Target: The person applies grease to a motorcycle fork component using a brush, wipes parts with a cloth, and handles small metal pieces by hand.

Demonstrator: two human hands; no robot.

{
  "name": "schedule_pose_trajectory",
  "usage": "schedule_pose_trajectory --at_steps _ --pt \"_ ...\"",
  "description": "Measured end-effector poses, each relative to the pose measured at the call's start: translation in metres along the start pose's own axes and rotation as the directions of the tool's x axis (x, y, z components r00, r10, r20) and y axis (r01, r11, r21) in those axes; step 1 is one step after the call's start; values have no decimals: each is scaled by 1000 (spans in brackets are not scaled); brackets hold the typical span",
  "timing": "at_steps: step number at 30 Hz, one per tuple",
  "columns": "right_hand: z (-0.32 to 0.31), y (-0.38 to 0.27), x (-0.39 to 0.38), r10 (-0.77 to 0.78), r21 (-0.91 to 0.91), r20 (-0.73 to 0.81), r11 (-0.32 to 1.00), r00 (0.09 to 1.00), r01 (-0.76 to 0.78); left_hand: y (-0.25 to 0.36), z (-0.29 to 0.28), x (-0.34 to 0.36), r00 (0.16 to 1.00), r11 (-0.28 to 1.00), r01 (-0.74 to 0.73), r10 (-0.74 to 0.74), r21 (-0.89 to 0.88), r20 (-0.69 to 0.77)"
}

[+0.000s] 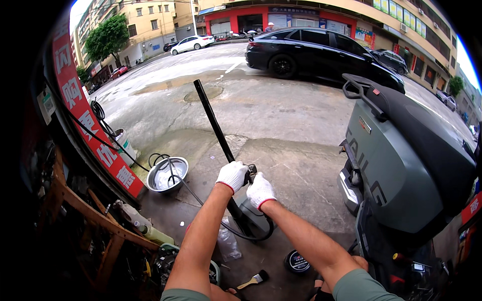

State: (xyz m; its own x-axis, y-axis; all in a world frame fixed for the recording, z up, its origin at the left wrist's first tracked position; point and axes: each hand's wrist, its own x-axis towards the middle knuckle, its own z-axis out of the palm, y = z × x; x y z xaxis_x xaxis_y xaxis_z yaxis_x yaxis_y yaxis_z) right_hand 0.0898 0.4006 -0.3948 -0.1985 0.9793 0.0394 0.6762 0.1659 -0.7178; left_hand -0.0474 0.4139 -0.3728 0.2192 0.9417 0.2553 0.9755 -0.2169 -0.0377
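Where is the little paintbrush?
In the head view the paintbrush lies on the ground at the bottom middle, between the person's forearms, just left of a round black tin.

Long black lever bar point(213, 120) tilted up and away to the left, lower end on a grey base point(251, 213) standing on the concrete floor, black hose point(201, 200) looped around that base

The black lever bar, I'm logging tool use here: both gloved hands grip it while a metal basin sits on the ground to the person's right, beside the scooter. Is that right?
Not quite. The head view shows the left hand and right hand, in white gloves, gripping the black lever bar, but the metal basin sits to the person's left, near the red banner. The grey-green scooter is on the right.
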Motion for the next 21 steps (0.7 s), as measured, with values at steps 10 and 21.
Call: schedule_pose_trajectory --at_steps 10,21 --pt "-6 2 6 17 47 35 999 999 -18 -1 2 0 1000 1000 2 -2 -14 -16" --pt "-1 13 15 18 127 -24 992 1000 -14 -7 13 3 999 1000 -1 1 -14 -33"
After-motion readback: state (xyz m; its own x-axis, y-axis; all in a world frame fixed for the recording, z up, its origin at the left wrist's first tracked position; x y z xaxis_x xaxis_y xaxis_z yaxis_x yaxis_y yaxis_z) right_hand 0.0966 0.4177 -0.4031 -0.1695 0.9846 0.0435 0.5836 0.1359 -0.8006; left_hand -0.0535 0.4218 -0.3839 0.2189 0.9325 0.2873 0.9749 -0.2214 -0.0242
